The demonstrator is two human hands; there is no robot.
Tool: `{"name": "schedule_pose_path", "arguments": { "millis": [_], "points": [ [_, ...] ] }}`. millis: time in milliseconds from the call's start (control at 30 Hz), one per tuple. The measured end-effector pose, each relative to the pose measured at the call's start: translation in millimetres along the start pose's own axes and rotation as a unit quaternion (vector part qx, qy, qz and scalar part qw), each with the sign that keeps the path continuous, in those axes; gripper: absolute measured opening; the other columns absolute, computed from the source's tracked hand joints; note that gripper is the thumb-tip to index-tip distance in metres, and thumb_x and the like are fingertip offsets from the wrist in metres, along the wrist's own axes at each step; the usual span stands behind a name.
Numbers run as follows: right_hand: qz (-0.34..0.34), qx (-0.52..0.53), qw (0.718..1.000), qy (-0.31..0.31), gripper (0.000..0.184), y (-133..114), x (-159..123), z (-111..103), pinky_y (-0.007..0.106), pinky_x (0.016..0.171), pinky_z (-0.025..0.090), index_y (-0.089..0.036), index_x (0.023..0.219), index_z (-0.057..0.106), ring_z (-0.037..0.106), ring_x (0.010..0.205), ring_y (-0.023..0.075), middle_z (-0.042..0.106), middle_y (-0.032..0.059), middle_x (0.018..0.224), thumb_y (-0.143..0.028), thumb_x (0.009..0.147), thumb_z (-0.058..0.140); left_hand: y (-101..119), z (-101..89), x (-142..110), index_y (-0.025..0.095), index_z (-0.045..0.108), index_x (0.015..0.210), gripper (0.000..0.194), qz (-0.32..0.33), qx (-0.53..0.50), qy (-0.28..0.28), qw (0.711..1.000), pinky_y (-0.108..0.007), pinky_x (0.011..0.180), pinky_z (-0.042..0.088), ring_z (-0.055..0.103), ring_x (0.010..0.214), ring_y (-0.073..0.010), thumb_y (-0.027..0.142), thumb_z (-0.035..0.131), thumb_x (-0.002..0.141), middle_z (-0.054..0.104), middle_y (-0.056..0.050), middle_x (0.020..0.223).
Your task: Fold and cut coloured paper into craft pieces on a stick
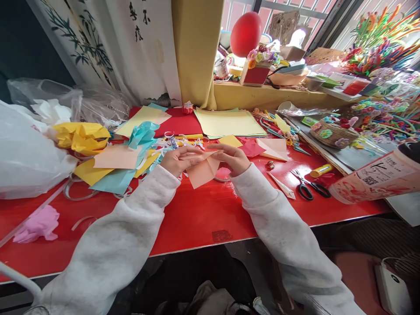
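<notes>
A peach sheet of paper (204,171) with a crease across it is held up over the red table (197,223). My left hand (180,160) pinches its upper left part, fingers pointing right. On the upper right edge, my right hand (233,157) grips the same sheet between thumb and fingers. Both hands meet near its top edge, where the fingertips hide part of the paper. Just behind the hands lie a yellow paper piece (230,141), a pink-red paper piece (252,148) and folded peach paper (273,148).
To the right lie black-handled scissors (311,187), a narrow white paper cone (282,186), a yellow tube (321,170) and a tilted pink cup (377,175). On the left are coloured sheets (114,157), crumpled yellow paper (82,138), a white plastic bag (29,153) and crumpled pink paper (38,224).
</notes>
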State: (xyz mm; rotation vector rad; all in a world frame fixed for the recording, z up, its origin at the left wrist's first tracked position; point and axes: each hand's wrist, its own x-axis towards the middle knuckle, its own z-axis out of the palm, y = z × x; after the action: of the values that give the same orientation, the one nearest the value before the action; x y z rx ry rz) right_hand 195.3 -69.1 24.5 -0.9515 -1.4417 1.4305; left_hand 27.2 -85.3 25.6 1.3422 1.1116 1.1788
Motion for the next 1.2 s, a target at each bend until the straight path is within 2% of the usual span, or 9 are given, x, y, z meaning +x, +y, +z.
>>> {"name": "schedule_pose_path", "arguments": {
  "millis": [100, 233, 367, 567, 700, 833, 1000, 1200],
  "points": [
    [0.037, 0.042, 0.998, 0.004, 0.031, -3, 0, 3, 0.023, 0.057, 0.047, -0.018, 0.086, 0.059, 0.055, 0.065, 0.0106, 0.059, -0.0001, 0.072, -0.032, 0.059, 0.062, -3, 0.2, 2, 0.017, 0.063, 0.077, 0.034, 0.011, 0.015, 0.041, 0.999, -0.028, 0.068, 0.045, 0.057, 0.081, -0.0201, 0.037, 0.069, 0.050, 0.063, -0.005, 0.082],
    [0.051, 0.065, 0.997, 0.009, 0.027, -4, 1, 5, 0.025, 0.059, 0.048, -0.015, 0.072, 0.059, 0.056, 0.061, 0.0108, 0.058, 0.0006, 0.067, -0.036, 0.055, 0.065, -3, 0.4, 1, 0.019, 0.062, 0.091, 0.042, 0.010, 0.036, 0.057, 0.998, -0.029, 0.068, 0.044, 0.056, 0.081, -0.0204, 0.037, 0.067, 0.053, 0.063, -0.005, 0.085],
    [0.057, 0.053, 0.996, 0.034, 0.030, -2, 0, 6, 0.025, 0.058, 0.048, -0.014, 0.065, 0.058, 0.056, 0.058, 0.0109, 0.058, 0.0000, 0.062, -0.039, 0.051, 0.067, -2, -3.2, 0, 0.019, 0.064, 0.088, 0.037, 0.034, 0.100, 0.015, 0.994, -0.029, 0.079, 0.040, 0.052, 0.092, -0.0207, 0.037, 0.065, 0.056, 0.062, -0.004, 0.092],
    [0.057, 0.015, 0.998, 0.014, 0.033, 2, 2, 6, 0.026, 0.057, 0.047, -0.013, 0.062, 0.057, 0.054, 0.057, 0.0107, 0.056, -0.0004, 0.059, -0.041, 0.047, 0.068, -11, -6.6, 2, 0.020, 0.063, 0.081, 0.037, 0.024, 0.221, -0.029, 0.975, -0.026, 0.062, 0.041, 0.056, 0.070, -0.0175, 0.047, 0.061, 0.056, 0.063, -0.003, 0.075],
    [0.047, -0.012, 0.999, -0.018, 0.030, 6, 3, 6, 0.024, 0.055, 0.046, -0.013, 0.064, 0.057, 0.053, 0.057, 0.0099, 0.056, -0.0002, 0.061, -0.039, 0.052, 0.066, -23, -3.9, 3, 0.018, 0.061, 0.075, 0.037, 0.015, 0.190, -0.059, 0.980, -0.025, 0.058, 0.040, 0.056, 0.067, -0.0165, 0.050, 0.059, 0.058, 0.062, -0.003, 0.071],
    [0.032, -0.018, 0.999, -0.022, 0.030, 7, 3, 7, 0.022, 0.054, 0.044, -0.015, 0.069, 0.056, 0.053, 0.060, 0.0098, 0.058, 0.0000, 0.065, -0.037, 0.053, 0.066, -31, -3.1, 5, 0.016, 0.062, 0.073, 0.036, -0.004, 0.167, -0.046, 0.985, -0.025, 0.057, 0.040, 0.055, 0.064, -0.0161, 0.048, 0.061, 0.055, 0.062, -0.003, 0.068],
    [0.027, -0.039, 0.999, -0.025, 0.032, 7, 2, 7, 0.022, 0.054, 0.043, -0.014, 0.065, 0.055, 0.049, 0.058, 0.0092, 0.054, 0.0000, 0.063, -0.043, 0.055, 0.063, -31, -1.5, 5, 0.016, 0.061, 0.068, 0.034, -0.022, 0.142, -0.038, 0.989, -0.024, 0.053, 0.039, 0.054, 0.061, -0.0154, 0.045, 0.064, 0.052, 0.061, -0.002, 0.064],
    [-0.013, -0.137, 0.990, 0.023, 0.035, 13, 4, 3, 0.019, 0.044, 0.032, -0.014, 0.060, 0.051, 0.036, 0.048, 0.0054, 0.040, -0.0030, 0.052, -0.049, 0.062, 0.055, -29, 2.5, 3, 0.016, 0.060, 0.071, 0.033, -0.026, 0.128, -0.083, 0.988, -0.025, 0.055, 0.041, 0.056, 0.063, -0.0158, 0.044, 0.063, 0.055, 0.062, -0.002, 0.066]
  ]
}}
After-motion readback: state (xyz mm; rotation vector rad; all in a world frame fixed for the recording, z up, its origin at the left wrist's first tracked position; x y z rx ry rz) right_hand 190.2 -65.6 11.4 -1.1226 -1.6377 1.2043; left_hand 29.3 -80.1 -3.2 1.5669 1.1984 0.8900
